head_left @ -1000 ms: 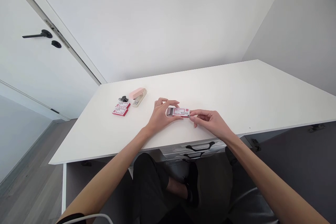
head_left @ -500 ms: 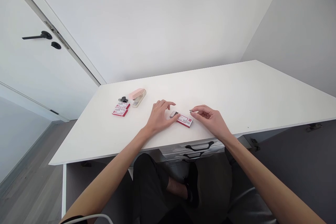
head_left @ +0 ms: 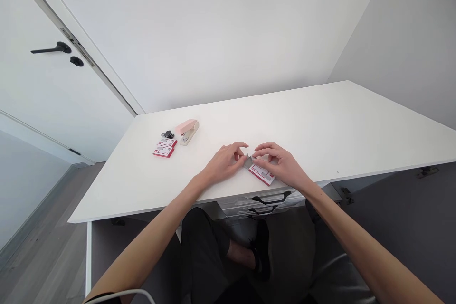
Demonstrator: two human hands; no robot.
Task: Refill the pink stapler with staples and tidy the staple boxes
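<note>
A small red-and-white staple box [head_left: 262, 174] lies on the white desk [head_left: 320, 128] near its front edge, with its grey inner tray or staples [head_left: 248, 162] pulled out at the left end. My left hand [head_left: 225, 163] pinches that grey end with thumb and fingers. My right hand [head_left: 281, 164] rests over the box, fingertips closed on the same grey part. Farther left on the desk lie a pink stapler [head_left: 188, 130], two more red staple boxes [head_left: 165, 147] and a small dark staple remover [head_left: 167, 134].
A white door with a black handle [head_left: 53, 49] stands at the left. Drawer handles [head_left: 270, 198] show under the desk's front edge, above my legs. White walls meet behind the desk.
The box went from held up in both hands to lying on the desk, turned and nearer me. My right hand let go briefly, then both hands closed on the grey end.
</note>
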